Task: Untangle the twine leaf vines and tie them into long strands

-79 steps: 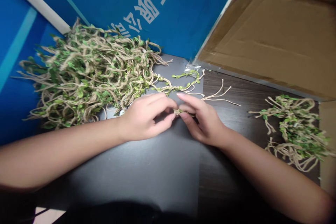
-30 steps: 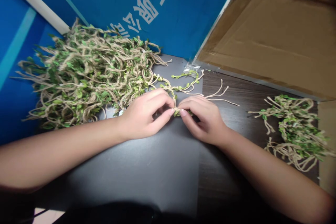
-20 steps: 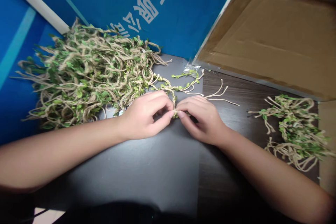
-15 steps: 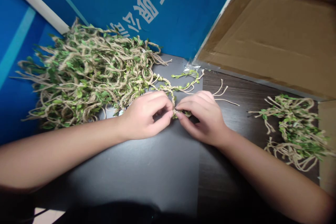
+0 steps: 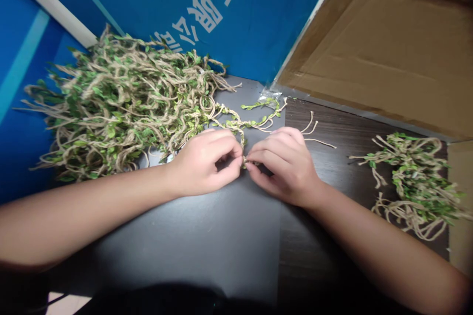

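A braided twine strand with small green leaves (image 5: 243,139) runs down between my hands, near the middle of the view. My left hand (image 5: 210,161) pinches it between thumb and fingers. From the other side, my right hand (image 5: 283,165) pinches the same strand, its fingertips touching or almost touching those of the left. Loose twine ends (image 5: 314,128) stick out beyond the right hand's knuckles. Behind the hands lies another leafy strand (image 5: 264,120), which reaches toward a large tangled heap of leafy twine (image 5: 136,103) at the left.
A smaller bundle of leafy twine (image 5: 421,182) lies on the dark wood table (image 5: 332,167) at the right. A grey mat (image 5: 221,236) is under the hands. Behind stand a blue panel (image 5: 266,19) with white characters and a cardboard box (image 5: 388,54).
My right hand has shifted very slightly left, and its fingers now cover more of the strand. The left hand looks the same.
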The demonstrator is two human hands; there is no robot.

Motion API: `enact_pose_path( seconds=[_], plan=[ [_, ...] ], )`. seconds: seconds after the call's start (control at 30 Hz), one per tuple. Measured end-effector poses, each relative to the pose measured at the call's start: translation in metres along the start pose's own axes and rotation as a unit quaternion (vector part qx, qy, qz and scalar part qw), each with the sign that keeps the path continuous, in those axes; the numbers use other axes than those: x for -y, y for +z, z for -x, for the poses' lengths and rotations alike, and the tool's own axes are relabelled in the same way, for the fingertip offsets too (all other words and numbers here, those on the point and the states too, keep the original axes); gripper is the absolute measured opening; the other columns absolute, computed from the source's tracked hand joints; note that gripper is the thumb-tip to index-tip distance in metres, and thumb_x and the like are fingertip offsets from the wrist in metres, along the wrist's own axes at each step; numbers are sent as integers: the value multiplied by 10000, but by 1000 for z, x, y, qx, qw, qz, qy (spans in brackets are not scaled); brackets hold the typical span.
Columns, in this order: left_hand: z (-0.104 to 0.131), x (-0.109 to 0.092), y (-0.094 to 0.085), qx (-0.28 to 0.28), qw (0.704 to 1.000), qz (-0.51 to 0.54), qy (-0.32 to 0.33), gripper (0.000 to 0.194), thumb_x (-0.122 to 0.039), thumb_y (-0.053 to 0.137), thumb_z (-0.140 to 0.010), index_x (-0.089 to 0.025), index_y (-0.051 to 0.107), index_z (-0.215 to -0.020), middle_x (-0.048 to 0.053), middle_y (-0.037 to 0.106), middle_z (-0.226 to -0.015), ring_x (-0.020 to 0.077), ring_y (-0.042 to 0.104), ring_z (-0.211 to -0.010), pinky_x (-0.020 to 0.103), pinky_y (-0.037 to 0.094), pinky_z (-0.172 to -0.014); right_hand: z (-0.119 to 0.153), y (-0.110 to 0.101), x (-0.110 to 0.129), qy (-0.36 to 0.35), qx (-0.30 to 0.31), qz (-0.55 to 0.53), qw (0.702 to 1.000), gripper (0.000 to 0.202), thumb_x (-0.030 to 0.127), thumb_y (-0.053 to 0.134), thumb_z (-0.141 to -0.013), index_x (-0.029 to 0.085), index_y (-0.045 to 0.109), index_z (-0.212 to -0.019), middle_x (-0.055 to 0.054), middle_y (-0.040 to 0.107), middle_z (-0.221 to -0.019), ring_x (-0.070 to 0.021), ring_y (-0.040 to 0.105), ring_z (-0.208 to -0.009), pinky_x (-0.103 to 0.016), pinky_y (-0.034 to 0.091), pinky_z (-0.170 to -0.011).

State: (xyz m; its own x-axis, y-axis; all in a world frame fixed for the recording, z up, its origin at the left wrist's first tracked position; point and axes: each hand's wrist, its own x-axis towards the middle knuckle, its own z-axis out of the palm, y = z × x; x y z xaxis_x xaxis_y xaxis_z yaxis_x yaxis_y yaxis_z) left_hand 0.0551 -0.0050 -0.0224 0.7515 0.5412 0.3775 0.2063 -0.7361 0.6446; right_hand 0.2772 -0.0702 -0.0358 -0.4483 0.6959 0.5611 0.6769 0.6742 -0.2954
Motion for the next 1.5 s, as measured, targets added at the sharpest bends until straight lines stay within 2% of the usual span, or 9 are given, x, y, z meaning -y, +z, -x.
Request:
enact_pose_path(
  seconds=[0.67,1.1,1.3,1.5],
  plan=[
    [1,1,1,4,1000,-14,-6,62,-161,630,-899,-159,634,-838,8,608,-783,134,543,-718,295,452,-750,-3,2,6,15,-4,9,1000,117,158,669,-886,215,581,-937,-4,724,-869,-191,639,-842,-391,457,-837],
    [0,0,0,-1,1000,-12,-10,66,-156,639,-898,-158,627,-834,-1,599,-775,129,540,-716,284,442,-730,-2,2,4,65,-2,-35,997,93,157,663,-885,211,603,-931,-8,705,-878,-182,627,-840,-385,455,-804],
    [-1,1,0,-2,1000,-14,-12,58,-147,637,-888,-161,631,-831,-4,599,-767,126,533,-705,280,444,-729,-2,-1,2,24,9,-45,999,181,189,703,-910,201,627,-1074,-36,740,-1024,-212,661,-957,-409,485,-873],
    [0,1,0,2,1000,-19,-13,57,-151,633,-890,-164,628,-835,-4,600,-773,127,539,-710,280,444,-736,0,2,2,15,16,-1,1000,111,179,683,-928,203,644,-1028,-36,746,-996,-221,650,-955,-404,485,-853]
  ],
)
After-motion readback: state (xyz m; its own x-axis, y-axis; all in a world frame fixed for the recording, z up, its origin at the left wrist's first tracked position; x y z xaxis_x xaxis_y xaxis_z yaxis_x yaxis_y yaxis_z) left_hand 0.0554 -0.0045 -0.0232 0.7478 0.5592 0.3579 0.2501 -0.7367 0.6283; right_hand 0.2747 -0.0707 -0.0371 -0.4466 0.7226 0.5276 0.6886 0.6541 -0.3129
